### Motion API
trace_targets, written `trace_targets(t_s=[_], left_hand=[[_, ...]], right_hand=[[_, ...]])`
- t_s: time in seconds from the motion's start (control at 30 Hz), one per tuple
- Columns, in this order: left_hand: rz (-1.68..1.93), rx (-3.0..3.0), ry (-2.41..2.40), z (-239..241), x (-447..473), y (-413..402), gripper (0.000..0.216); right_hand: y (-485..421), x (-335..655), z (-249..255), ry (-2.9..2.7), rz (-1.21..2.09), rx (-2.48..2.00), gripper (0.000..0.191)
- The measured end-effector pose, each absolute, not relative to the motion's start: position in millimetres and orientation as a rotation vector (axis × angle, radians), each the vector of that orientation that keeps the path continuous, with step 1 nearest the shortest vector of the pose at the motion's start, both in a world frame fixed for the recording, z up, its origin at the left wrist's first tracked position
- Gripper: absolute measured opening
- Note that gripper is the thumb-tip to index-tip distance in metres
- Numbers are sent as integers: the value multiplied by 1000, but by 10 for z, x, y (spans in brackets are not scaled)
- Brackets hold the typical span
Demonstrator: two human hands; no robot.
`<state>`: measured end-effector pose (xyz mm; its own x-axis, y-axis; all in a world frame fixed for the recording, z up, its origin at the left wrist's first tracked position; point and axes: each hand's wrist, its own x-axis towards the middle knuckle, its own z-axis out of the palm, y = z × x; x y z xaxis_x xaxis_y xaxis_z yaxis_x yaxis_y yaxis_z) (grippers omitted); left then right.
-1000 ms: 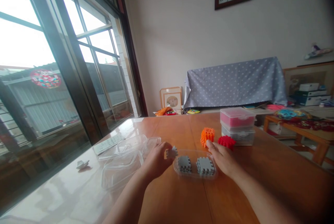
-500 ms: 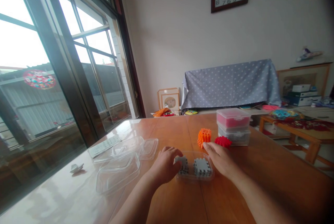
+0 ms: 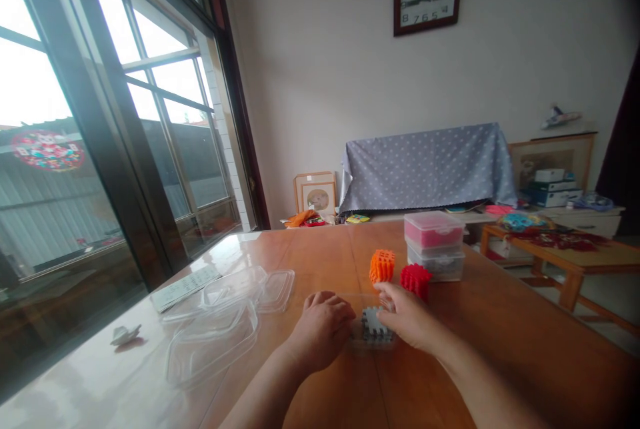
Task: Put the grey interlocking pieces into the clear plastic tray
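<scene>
A clear plastic container (image 3: 373, 347) stands on the table in front of me, holding a stack of grey toothed puzzle pieces (image 3: 376, 323). My left hand (image 3: 323, 325) curls over the container's left side, fingers bent and closed, covering the spot where a second grey stack showed earlier. My right hand (image 3: 407, 314) is at the container's right side, its thumb at the edge of the visible stack and its fingers apart. Just beyond are an orange toothed block (image 3: 382, 265) and a red toothed block (image 3: 416, 280), both standing on the table.
Two stacked lidded boxes (image 3: 434, 245) stand at the right, pink contents in the upper one. Clear lids and trays (image 3: 213, 342) overlap at the left, beside a printed sheet (image 3: 185, 287) and a small crumpled object (image 3: 125, 334). A glass window wall borders the table's left side.
My left hand has closed further over the left grey stack, hiding it. My right hand has moved inward to the right grey stack. The view has shifted slightly, uncovering more of the red block.
</scene>
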<state>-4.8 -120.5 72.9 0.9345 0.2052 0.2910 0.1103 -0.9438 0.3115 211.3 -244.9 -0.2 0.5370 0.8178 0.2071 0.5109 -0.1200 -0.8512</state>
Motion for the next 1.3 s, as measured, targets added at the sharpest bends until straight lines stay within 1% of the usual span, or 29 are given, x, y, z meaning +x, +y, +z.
trace_targets(t_s=[0.27, 0.4, 0.47, 0.63, 0.73, 0.87, 1.0, 1.17, 1.3], left_hand=[[518, 2710, 233, 699, -43, -1216, 16], [639, 2631, 288, 644, -52, -1182, 25], [743, 2579, 326, 577, -70, -1122, 29], [1006, 2363, 492, 314, -112, -886, 30], [946, 2173, 580, 195, -98, -794, 34], [902, 2042, 613, 186, -82, -796, 38], [946, 2083, 684, 227, -121, -820, 36], [958, 2152, 827, 179, -187, -735, 33], [985, 2164, 900, 171, -218, -698, 37]], right_hand=[[-2437, 2093, 25, -1104, 341, -1824, 52], [-2448, 2066, 83, -1088, 292, -1847, 45], [-2452, 2066, 104, -1062, 261, -1884, 40], [-2431, 2086, 90, -1011, 224, -1938, 26], [-2383, 2096, 39, -981, 234, -1923, 24], [-2327, 2076, -5, -930, 318, -1845, 28], [-2332, 1977, 12, -916, 427, -1733, 35], [-2321, 1871, 3, -924, 597, -1673, 55], [-2324, 1820, -10, -851, 580, -1684, 62]])
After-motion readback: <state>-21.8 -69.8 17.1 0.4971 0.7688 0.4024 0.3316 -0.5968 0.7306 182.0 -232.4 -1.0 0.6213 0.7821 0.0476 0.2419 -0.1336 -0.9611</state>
